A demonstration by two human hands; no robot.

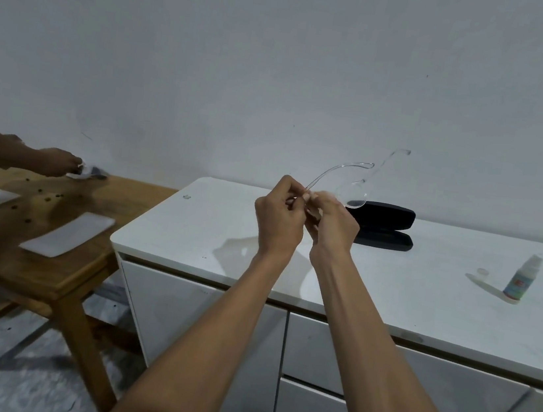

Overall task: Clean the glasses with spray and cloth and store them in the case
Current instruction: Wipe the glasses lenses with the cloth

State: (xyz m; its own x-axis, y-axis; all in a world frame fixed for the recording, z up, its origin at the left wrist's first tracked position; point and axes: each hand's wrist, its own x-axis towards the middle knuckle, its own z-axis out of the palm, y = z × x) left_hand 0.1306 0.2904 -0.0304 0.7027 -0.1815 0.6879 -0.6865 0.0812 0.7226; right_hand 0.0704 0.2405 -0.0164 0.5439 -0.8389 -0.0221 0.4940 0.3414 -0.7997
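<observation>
Clear-framed glasses [354, 192] are held up above the white cabinet top [390, 290], temples unfolded and pointing away to the upper right. My left hand [279, 217] and my right hand [333, 224] pinch the near lens together; whether a cloth lies between the fingers I cannot tell. A black case [386, 226] lies open on the cabinet top just behind my right hand. A small spray bottle [521, 278] stands upright at the right, with its clear cap [482, 272] beside it on the left.
A wooden table [58, 267] stands to the left of the cabinet, with grey flat pieces [68, 234] on it. Another person's hand [55, 161] holds a cloth at that table's far side. A white wall is close behind.
</observation>
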